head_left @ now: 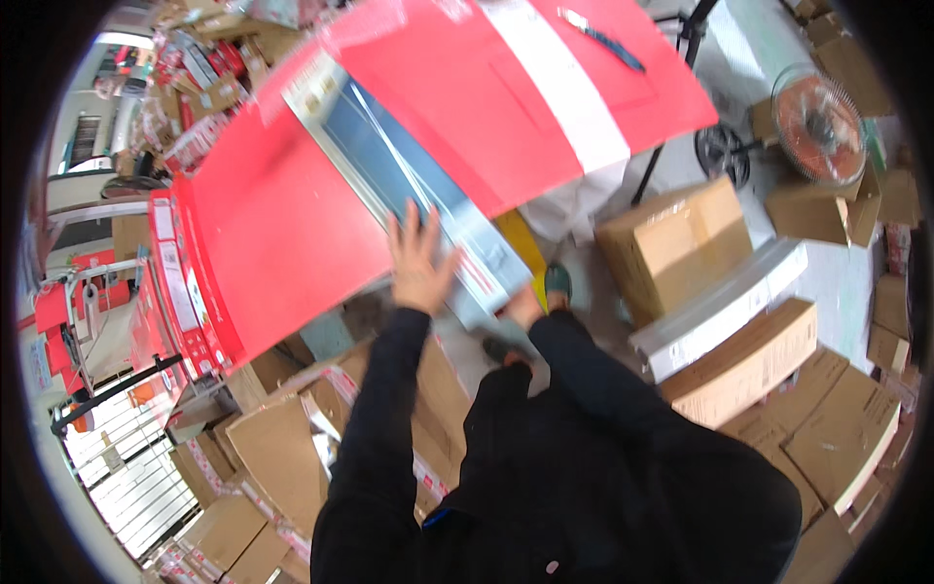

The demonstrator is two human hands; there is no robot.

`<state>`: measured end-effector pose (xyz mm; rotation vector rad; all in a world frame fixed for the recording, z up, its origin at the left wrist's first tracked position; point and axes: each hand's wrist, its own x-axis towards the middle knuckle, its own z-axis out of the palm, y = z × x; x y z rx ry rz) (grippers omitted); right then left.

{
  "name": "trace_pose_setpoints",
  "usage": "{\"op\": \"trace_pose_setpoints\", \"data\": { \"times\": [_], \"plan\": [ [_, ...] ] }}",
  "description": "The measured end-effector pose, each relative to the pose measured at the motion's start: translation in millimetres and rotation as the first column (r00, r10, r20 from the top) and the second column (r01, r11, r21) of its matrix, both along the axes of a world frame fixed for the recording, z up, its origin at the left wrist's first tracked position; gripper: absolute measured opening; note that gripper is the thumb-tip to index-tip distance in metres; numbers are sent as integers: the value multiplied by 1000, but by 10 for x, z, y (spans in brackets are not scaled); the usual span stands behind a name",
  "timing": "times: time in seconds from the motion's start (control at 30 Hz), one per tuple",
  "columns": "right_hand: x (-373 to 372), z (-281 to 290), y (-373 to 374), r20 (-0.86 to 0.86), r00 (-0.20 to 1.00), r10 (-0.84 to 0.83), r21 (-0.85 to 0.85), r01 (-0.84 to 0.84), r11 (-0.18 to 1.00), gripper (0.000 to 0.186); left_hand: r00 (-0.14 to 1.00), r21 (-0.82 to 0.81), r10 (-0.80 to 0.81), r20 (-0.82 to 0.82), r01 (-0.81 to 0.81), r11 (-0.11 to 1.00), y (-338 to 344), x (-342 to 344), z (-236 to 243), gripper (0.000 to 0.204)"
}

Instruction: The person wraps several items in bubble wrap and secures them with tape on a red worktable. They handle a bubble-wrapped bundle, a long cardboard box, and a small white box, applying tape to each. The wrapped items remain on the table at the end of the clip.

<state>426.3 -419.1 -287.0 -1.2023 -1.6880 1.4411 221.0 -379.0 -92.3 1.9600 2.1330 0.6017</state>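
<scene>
Here in the head view, a long, narrow, flat blue-grey box with pale printed edges (389, 146) lies slantwise through the middle of the frame, its far part on a broad, smooth red surface (282, 248), its near end jutting out past the edge toward the person. The left hand (420, 271) is spread, not clenched, fingers fanned over the box's left side, apparently resting there. And the right hand (523, 307) is down at the near right corner; its fingers are tucked out of sight, so whether it truly grips can't be told.

Judging by looks, this is stiff card, light to moderate in weight, slick-faced and possibly prone to dented corners. Best hold: both long edges, or one palm beneath that overhanging end with the other steadying the middle.

Top of frame, a white band (559, 83) crosses the red, a slim dark-handled tool (603, 42) beside it.
</scene>
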Motion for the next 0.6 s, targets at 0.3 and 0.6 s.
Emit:
{"op": "trace_pose_setpoints", "data": {
  "times": [0.3, 0.6],
  "plan": [
    [2605, 2365, 36, 67, 996, -56, -592, 85, 801, 36, 396, -481, -918, -27, 800, 359, 800, 256, 1174, 146],
    [3430, 3271, 700, 77, 866, -494, -142, 500, 854, 47, 857, 187, -488, -163, 513, 838, 990, 703, 2012, 128]
  ]
}}
